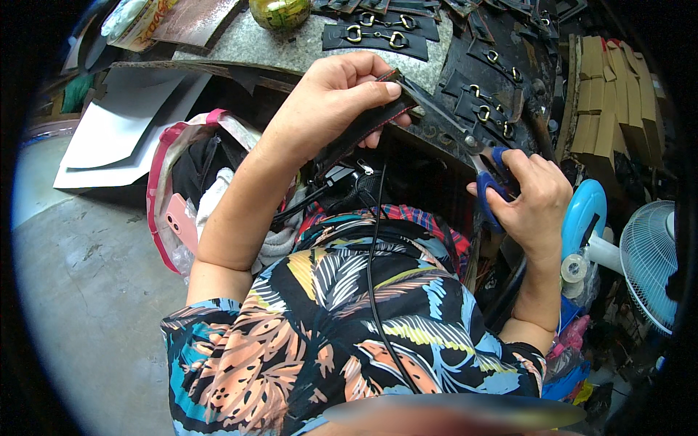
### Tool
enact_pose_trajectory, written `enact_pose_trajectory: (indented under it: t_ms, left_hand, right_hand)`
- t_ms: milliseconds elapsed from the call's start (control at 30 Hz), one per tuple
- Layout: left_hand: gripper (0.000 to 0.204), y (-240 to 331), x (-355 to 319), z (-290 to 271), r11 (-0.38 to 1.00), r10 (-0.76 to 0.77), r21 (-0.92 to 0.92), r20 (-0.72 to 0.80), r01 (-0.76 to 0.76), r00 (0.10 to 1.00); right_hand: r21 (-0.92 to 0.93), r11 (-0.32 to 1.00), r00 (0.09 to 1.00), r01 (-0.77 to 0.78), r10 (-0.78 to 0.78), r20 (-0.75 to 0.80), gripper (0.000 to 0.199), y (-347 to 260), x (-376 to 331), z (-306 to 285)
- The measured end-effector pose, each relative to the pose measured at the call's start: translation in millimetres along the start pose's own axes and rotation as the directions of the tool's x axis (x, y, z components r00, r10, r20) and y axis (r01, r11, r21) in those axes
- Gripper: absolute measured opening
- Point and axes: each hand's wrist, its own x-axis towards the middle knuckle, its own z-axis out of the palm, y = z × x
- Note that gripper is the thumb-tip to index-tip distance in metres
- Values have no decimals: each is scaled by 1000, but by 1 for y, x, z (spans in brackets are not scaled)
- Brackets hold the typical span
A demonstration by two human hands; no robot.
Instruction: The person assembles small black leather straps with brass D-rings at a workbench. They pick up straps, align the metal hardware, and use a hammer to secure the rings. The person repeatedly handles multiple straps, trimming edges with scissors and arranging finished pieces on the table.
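left hand: fingers curled, thumb on top, pinching a black strap near its upper end
black strap: flat, leather-like, matte, thin red line along one edge; runs diagonally from the hand down toward the lap, held above the workbench edge
right hand: fingers closed through the blue handles of the scissors
scissors: dark metal blades, blue plastic loops; blade tips at the strap's upper end by the left thumb; how far the blades stand apart cannot be told
workbench: grey speckled stone-like top on the left part, dark worn surface on the right
strap pieces: flat black cutouts laid out in rows on the bench, each with a brass-coloured metal buckle; more on the right part
round object: green-yellow, glossy, at the bench's far edge, cut off by the frame
cardboard stack: tan pieces standing on edge, right of the bench
fan: white wire grille, lower right; blue round piece just left of it
tape roll: clear, below the blue piece
bag: pink-trimmed, open, on the floor to the left, cloth and a pink flat thing inside
white sheets: stiff, flat, leaning by the bench, left
black cable: thin, hangs down over the leaf-print shirt, crossing the lap
floor: bare grey concrete
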Motion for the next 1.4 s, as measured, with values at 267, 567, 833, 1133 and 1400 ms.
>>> enact_pose_trajectory:
  t_ms: [267,567,833,1133,1400]
  left_hand:
    - [17,-2,1,-1,1000,6,22,11,-7,1000]
    - [16,-6,1,-1,991,-59,-116,25,61,998]
    - [17,-3,1,0,996,-76,-43,12,76,997]
    - [18,2,1,-1,998,-65,13,36,65,997]
    - [18,-1,3,0,993,-72,99,17,70,997]
  right_hand:
    - [30,999,999,-12,11,30,48,-3,1,-3]
    - [51,997,996,-54,51,69,46,-3,-3,-4]
    - [123,991,996,-55,46,75,43,-1,-2,2]
    - [280,958,993,-55,24,113,38,7,-5,15]
    - [356,934,996,-37,4,92,33,12,-13,28]
